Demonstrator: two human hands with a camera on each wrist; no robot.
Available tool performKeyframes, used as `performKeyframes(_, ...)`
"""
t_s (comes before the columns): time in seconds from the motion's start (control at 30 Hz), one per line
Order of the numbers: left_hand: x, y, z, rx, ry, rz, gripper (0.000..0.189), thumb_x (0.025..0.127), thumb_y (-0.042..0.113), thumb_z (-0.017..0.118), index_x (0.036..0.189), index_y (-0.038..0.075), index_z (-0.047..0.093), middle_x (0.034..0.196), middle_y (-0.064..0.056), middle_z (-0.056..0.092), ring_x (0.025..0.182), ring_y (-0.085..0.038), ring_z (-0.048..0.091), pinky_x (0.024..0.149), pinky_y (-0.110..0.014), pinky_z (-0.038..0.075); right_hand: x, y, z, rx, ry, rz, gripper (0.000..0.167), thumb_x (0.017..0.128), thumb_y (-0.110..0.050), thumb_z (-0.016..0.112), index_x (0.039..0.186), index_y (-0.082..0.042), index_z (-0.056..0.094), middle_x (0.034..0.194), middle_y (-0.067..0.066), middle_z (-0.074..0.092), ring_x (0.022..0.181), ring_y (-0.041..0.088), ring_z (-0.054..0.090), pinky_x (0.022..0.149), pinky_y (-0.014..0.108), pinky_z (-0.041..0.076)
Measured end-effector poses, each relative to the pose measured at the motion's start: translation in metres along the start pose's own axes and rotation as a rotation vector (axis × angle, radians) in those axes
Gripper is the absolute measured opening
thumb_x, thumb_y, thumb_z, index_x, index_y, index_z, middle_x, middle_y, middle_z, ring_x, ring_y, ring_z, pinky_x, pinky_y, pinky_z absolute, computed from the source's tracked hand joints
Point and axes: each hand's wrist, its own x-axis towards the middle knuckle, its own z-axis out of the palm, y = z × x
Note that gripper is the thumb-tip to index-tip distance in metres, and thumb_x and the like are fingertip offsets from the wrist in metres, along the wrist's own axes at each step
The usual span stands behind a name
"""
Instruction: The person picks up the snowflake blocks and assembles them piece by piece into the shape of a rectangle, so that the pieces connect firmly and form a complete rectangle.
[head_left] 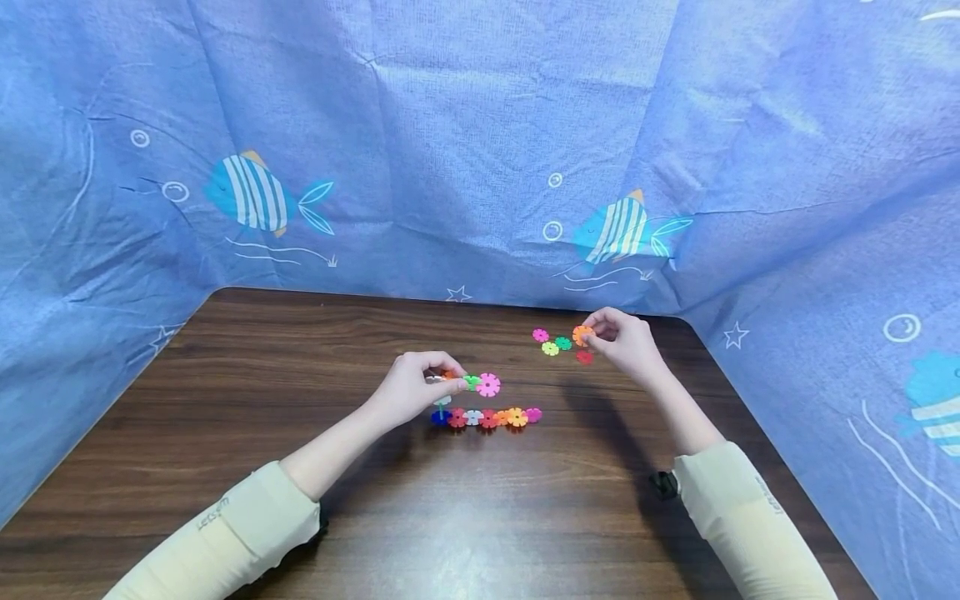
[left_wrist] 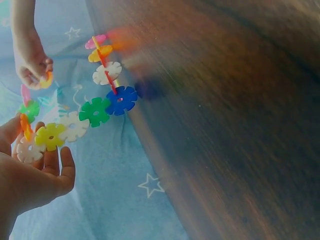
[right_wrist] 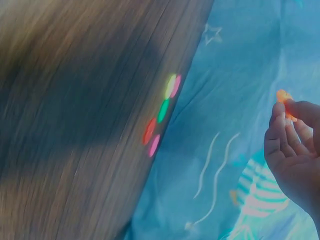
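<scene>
My left hand (head_left: 408,387) grips a chain of flower-shaped interlocking plastic discs (head_left: 488,418). Its front row runs left to right from a blue disc (head_left: 441,417) to a pink one (head_left: 533,415). In the left wrist view, green (left_wrist: 94,112), white (left_wrist: 74,126) and yellow (left_wrist: 50,136) discs link the blue corner to my fingers. A large pink disc (head_left: 489,384) ends the held row, joined to a light green disc (head_left: 471,382). Farther right, my right hand (head_left: 626,343) pinches a single orange disc (head_left: 581,335) above the table, apart from the chain.
Loose discs lie near the table's back right: pink (head_left: 540,335), yellow-green (head_left: 551,348), green (head_left: 563,343) and red (head_left: 585,357). The brown wooden table (head_left: 480,517) meets a blue fish-print curtain (head_left: 480,150) at its back and sides.
</scene>
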Motion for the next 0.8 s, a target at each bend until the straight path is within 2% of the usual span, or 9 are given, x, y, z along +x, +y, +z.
performKeyframes(0.1, -0.001, 0.0, -0.001, -0.001, 0.004, 0.002, 0.004, 0.085, 0.021, 0.071, 0.086, 0.017, 0.071, 0.079, 0.003, 0.067, 0.07, -0.017, 0.064, 0.063, -0.028, 0.054, -0.003, -0.012, 0.005, 0.097, 0.023, -0.004, 0.014, 0.081, -0.008, 0.074, 0.091, -0.005, 0.064, 0.077, 0.01, 0.068, 0.065, 0.011, 0.066, 0.051, 0.023, 0.052)
performKeyframes(0.27, -0.001, 0.0, -0.001, -0.023, 0.006, -0.012, 0.004, 0.085, 0.02, 0.071, 0.086, 0.016, 0.07, 0.079, 0.001, 0.068, 0.072, -0.027, 0.065, 0.062, -0.029, 0.053, -0.01, -0.031, 0.014, 0.214, 0.039, -0.039, 0.015, 0.082, -0.006, 0.072, 0.093, -0.002, 0.063, 0.076, 0.013, 0.069, 0.06, 0.012, 0.065, 0.052, 0.024, 0.053)
performKeyframes(0.37, -0.001, 0.0, -0.002, -0.031, 0.012, -0.018, 0.003, 0.085, 0.02, 0.071, 0.086, 0.016, 0.07, 0.079, 0.001, 0.068, 0.073, -0.031, 0.065, 0.061, -0.029, 0.053, -0.017, -0.051, 0.016, 0.231, 0.047, -0.084, 0.014, 0.082, 0.0, 0.071, 0.092, 0.002, 0.062, 0.074, 0.017, 0.068, 0.057, 0.008, 0.062, 0.051, 0.02, 0.051)
performKeyframes(0.53, -0.001, 0.0, -0.002, -0.032, 0.017, -0.012, 0.004, 0.085, 0.02, 0.071, 0.086, 0.016, 0.07, 0.081, 0.0, 0.068, 0.073, -0.033, 0.065, 0.06, -0.029, 0.053, -0.028, -0.083, 0.02, 0.247, 0.03, -0.105, 0.014, 0.081, 0.004, 0.069, 0.093, 0.005, 0.06, 0.074, 0.021, 0.068, 0.057, 0.009, 0.062, 0.053, 0.021, 0.052)
performKeyframes(0.8, -0.001, -0.002, -0.002, -0.03, 0.014, -0.023, 0.004, 0.086, 0.021, 0.071, 0.086, 0.017, 0.07, 0.082, 0.001, 0.068, 0.074, -0.03, 0.065, 0.062, -0.03, 0.053, -0.034, -0.073, 0.049, 0.295, -0.009, -0.131, 0.015, 0.082, -0.004, 0.072, 0.092, -0.005, 0.061, 0.077, 0.009, 0.07, 0.061, 0.017, 0.067, 0.054, 0.025, 0.054)
